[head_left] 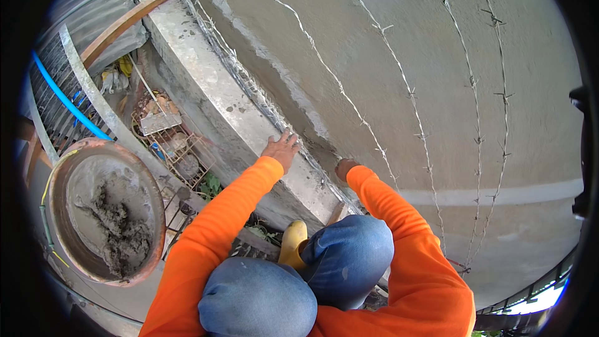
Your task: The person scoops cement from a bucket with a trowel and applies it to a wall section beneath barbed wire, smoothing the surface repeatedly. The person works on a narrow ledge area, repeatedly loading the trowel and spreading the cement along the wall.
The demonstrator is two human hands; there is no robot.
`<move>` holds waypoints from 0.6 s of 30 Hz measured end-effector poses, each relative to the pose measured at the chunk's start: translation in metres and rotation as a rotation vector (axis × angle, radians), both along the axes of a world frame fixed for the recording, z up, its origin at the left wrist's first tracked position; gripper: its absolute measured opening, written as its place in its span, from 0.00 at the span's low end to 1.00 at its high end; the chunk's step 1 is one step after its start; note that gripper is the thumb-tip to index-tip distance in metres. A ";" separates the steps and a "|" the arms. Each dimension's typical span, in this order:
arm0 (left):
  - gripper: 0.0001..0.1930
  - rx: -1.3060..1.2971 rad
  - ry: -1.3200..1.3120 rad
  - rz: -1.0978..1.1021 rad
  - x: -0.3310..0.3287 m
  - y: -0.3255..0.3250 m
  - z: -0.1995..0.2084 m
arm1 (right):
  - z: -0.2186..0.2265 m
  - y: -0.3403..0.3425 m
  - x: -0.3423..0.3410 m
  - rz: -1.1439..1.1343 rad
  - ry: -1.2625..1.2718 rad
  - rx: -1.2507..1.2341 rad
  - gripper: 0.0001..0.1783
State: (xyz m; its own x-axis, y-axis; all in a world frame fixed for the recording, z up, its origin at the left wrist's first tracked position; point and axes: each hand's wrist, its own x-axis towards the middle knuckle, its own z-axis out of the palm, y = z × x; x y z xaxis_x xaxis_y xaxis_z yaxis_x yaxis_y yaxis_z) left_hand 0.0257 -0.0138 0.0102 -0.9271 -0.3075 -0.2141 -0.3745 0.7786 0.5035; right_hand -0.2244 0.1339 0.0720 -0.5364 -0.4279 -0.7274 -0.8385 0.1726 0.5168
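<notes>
Spread-fingered, the left hand (pixel 282 150) rested on the far edge of a long, rough grey concrete wall top (pixel 206 75), right beside a bundle of twisted silvery wire (pixel 232 62). Curled narrow, the right hand (pixel 345 168) reached past that edge toward a broad, smooth grey plastered wall (pixel 530 118); its fingers were turned away, so whether it gripped anything could not be told.

The likeliest harm seemed a scratch or puncture: the left fingers lay against the wire, and thin grey strands of barbed wire (pixel 409 90) crossed close to the right forearm. An orange sleeve (pixel 399 209) could have snagged on a barb if the arm swung outward. A slip of the yellow rubber boot (pixel 293 240) might have thrown weight onto the hands.

Left of the person, well apart from both hands, stood a round, reddish-brown-rimmed basin (pixel 52 203), holding dark, lumpy wet mortar (pixel 121 231) heaped toward one side, with a paler smear around it. Beyond it, a rusty wire basket (pixel 198 180) held brownish lumps, perhaps rubble, and a pale flat block (pixel 160 123).
</notes>
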 end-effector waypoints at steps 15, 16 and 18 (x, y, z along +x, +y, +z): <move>0.37 -0.006 -0.006 0.008 0.002 0.001 0.002 | 0.026 -0.069 0.025 -0.058 -0.194 -0.419 0.26; 0.37 -0.005 -0.007 0.006 0.002 0.001 0.001 | 0.030 -0.068 0.026 -0.116 -0.217 -0.475 0.27; 0.37 -0.007 -0.005 0.004 0.001 0.001 -0.001 | 0.038 -0.060 0.027 -0.178 -0.253 -0.600 0.27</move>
State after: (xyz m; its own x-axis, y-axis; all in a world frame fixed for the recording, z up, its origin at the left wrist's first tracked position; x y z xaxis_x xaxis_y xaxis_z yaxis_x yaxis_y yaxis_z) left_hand 0.0264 -0.0126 0.0093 -0.9250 -0.3125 -0.2164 -0.3798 0.7807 0.4963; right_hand -0.1969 0.0740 0.1096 -0.4807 -0.7176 -0.5040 -0.8531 0.5156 0.0797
